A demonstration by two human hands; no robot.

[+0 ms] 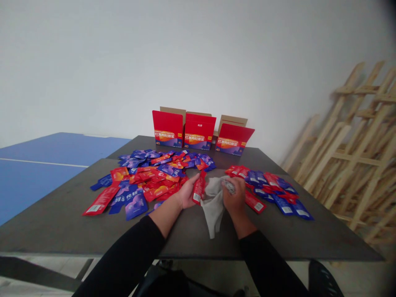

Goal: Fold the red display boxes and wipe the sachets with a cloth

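Note:
My left hand grips a red sachet, tilted upright over the middle of the dark table. A bunched light grey cloth is held in my right hand, its loose end hanging down beside the sachet. To the left of my hands lies a heap of red and blue sachets. On the right, more red and blue sachets lie in a flatter pile, and one red sachet rests just beside my right hand.
Three red cardboard boxes with raised flaps stand at the table's back: left, middle and right. A blue table-tennis table adjoins at left. Wooden easels lean against the wall at right. The dark table's front edge is near me.

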